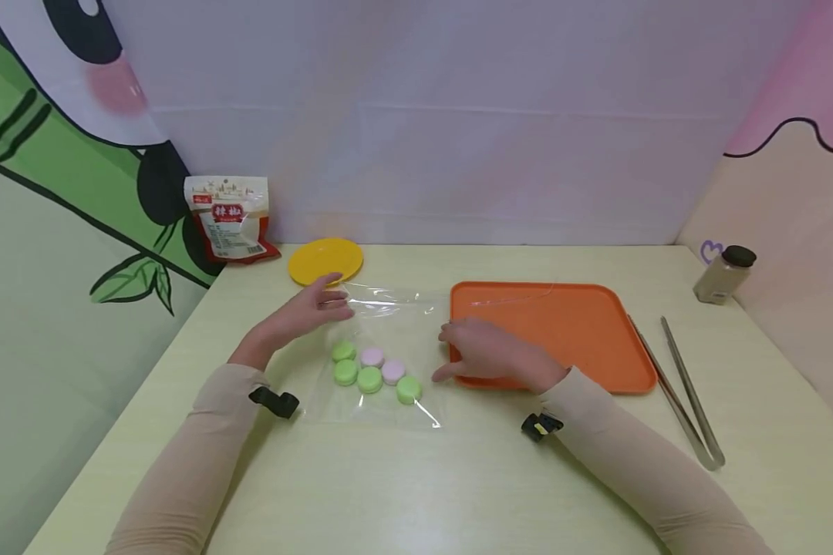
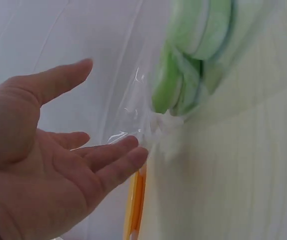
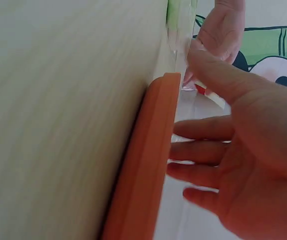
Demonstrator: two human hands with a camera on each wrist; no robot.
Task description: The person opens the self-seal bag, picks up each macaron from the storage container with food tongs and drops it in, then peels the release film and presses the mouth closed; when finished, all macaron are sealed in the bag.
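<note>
A clear plastic bag (image 1: 389, 320) lies flat on the table with several green macarons (image 1: 369, 379) and two pink macarons (image 1: 392, 371) inside its lower part. At the bag's upper left side is my left hand (image 1: 312, 307), thumb and fingers spread apart with nothing between them. Its fingertips come right up to the clear film in the left wrist view, near the green macarons (image 2: 198, 25). My right hand (image 1: 493, 352) hovers over the left edge of the orange tray (image 1: 548, 331), beside the bag's right side. In the right wrist view its fingers are extended and hold nothing.
Behind my left hand sits a yellow plate (image 1: 325, 259), with a red and white food packet (image 1: 231, 220) at the back left corner. Metal tongs (image 1: 690, 401) lie right of the tray. A jar with a black lid (image 1: 725, 275) stands at the back right.
</note>
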